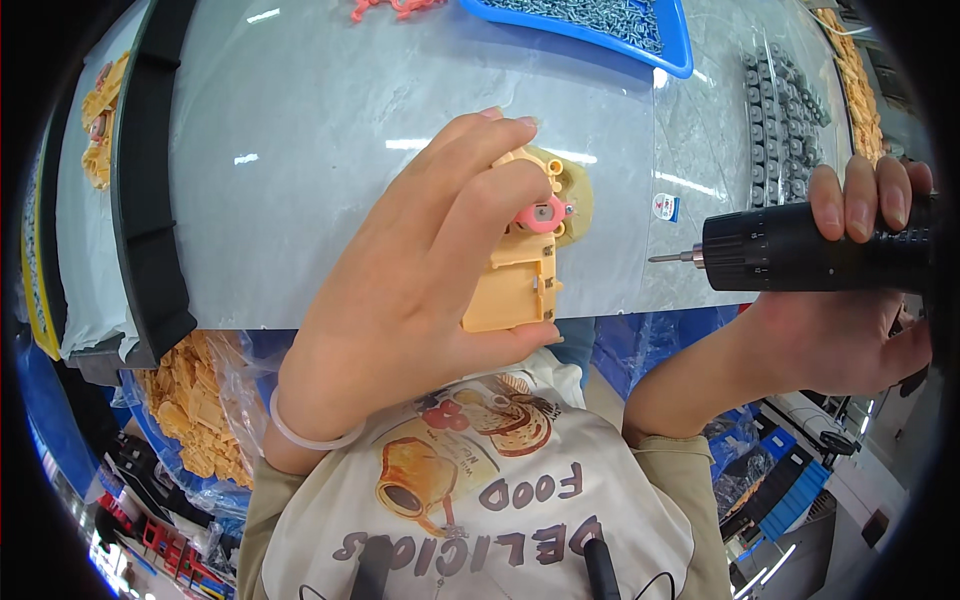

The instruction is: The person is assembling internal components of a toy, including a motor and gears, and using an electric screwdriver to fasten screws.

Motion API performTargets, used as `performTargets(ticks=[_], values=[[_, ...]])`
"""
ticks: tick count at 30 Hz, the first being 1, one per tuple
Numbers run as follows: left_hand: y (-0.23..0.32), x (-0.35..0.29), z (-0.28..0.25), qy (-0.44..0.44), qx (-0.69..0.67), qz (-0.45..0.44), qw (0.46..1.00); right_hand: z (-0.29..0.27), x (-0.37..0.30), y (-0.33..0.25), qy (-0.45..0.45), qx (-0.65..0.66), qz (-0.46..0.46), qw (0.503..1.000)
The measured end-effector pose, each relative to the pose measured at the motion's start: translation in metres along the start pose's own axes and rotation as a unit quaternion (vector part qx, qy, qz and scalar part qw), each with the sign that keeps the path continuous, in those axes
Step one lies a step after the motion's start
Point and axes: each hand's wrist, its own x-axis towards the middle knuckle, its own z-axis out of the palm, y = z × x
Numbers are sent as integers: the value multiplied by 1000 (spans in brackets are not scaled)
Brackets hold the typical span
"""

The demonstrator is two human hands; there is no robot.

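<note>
My left hand [400,240] is closed round a yellow plastic housing [510,297] at the near edge of the table. A pink part with a grey centre [541,214] is set in the housing, beside my index fingertip. Under the housing's far end shows a tan block [577,205]. On the right, my right hand [850,260] grips a black electric screwdriver [760,247]. Its thin metal bit points left toward the housing and stands apart from it. Part of the housing is hidden by my left fingers.
A blue tray of small screws [600,22] stands at the far side, with pink parts [395,8] left of it. Grey cylindrical parts [775,130] stand in rows at the right. A black rail [150,190] runs along the left. Yellow pieces fill a bag [195,410] below.
</note>
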Motion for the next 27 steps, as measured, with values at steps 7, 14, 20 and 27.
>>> performTargets(ticks=[7, 14, 20, 27], values=[[1, -1, -2, -17, 25, 0, 1000, 5, -4, 7, 23, 8, -7, 1000], [4, 0, -3, -20, 16, -15, 1000, 8, -4, 15, 45, 14, -10, 999], [3, 0, -4, -34, 27, -7, 999, 11, -4, 22, 62, 20, -13, 998], [3, 0, -3, -25, 18, -13, 999, 26, 1, 33, 81, 25, -17, 996]])
